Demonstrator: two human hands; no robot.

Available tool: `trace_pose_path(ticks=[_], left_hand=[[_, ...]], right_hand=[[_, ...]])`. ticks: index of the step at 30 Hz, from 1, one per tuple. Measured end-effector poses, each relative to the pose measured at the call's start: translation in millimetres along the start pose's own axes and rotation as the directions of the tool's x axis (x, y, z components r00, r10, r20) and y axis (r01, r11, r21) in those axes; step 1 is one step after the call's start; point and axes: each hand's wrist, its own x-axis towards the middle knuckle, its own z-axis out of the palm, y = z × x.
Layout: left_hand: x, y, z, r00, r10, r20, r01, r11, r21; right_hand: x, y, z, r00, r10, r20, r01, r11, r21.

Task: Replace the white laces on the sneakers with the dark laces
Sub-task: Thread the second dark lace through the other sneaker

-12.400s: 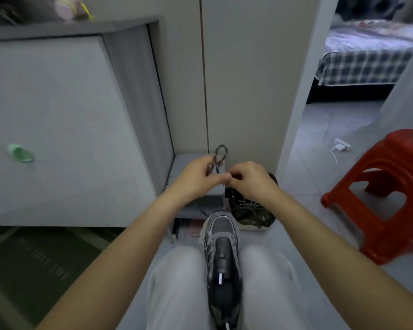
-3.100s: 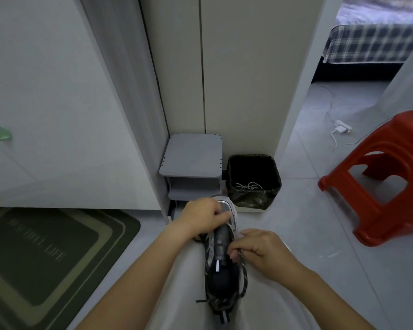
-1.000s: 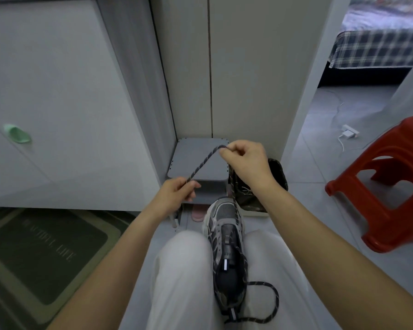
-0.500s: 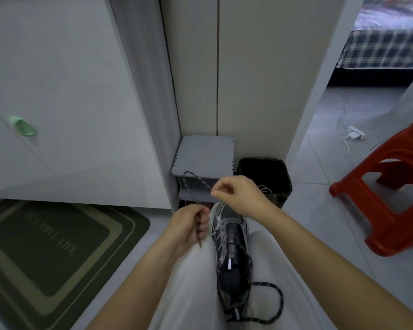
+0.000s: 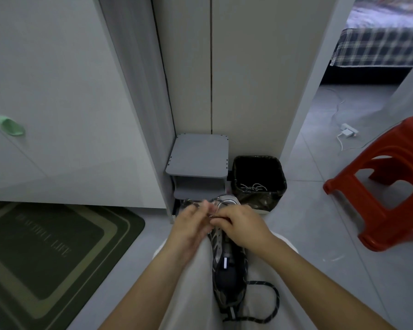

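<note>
A grey and black sneaker lies lengthwise between my thighs, toe pointing away from me. My left hand and my right hand meet over its toe end, and both pinch the dark lace there. The lace's other end loops loose beside the heel, on my right thigh. A tangle of white laces lies inside the black bin. My fingers hide the front eyelets.
A small grey shelf unit stands against the wall ahead, with the bin to its right. A red plastic stool is on the right. A green doormat lies on the left. A charger and cable lie on the floor beyond.
Both hands have come down from in front of the shelf to the sneaker's toe. The stretch of dark lace held up between them is now drawn down against the shoe.
</note>
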Motion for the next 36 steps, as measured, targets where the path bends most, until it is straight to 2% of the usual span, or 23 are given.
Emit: trace_pose_path(ticks=[3, 6, 8, 10, 11, 15, 21, 29, 36], left_hand=[[-4, -9, -5, 0.997, 0.078, -0.029, -0.058, 0.903, 0.426], [1, -6, -6, 0.972, 0.236, -0.017, -0.154, 0.686, 0.711], [7, -1, -7, 0.971, 0.233, -0.044, -0.133, 0.689, 0.713], [15, 4, -9, 0.977, 0.198, -0.079, -0.089, 0.715, 0.693], [20, 5, -10, 0.979, 0.187, -0.086, -0.069, 0.693, 0.717], [36, 4, -16, 0.984, 0.175, -0.031, -0.061, 0.495, 0.867], [43, -4, -14, 0.982, 0.159, 0.101, -0.130, 0.183, 0.974], [44, -4, -3, 0.963, 0.202, 0.177, -0.171, -0.047, 0.984], [45, -9, -7, 0.976, 0.174, 0.134, -0.125, -0.062, 0.990]], right_hand=[[-3, 3, 0, 1.000, 0.005, 0.025, -0.002, 0.993, -0.116], [-4, 7, 3, 0.995, 0.087, 0.053, -0.081, 0.991, -0.108], [-2, 16, 4, 0.987, 0.155, 0.035, -0.151, 0.984, -0.091], [-1, 23, 5, 0.983, 0.182, 0.008, -0.178, 0.971, -0.157], [-2, 26, 6, 0.983, 0.185, 0.001, -0.181, 0.964, -0.194], [-5, 25, 17, 0.984, 0.176, -0.007, -0.172, 0.945, -0.278], [-7, 26, 29, 0.967, 0.245, -0.062, -0.252, 0.957, -0.142], [-9, 24, 37, 0.953, 0.277, -0.118, -0.286, 0.956, -0.065], [-12, 21, 44, 0.932, 0.315, -0.177, -0.319, 0.948, 0.006]])
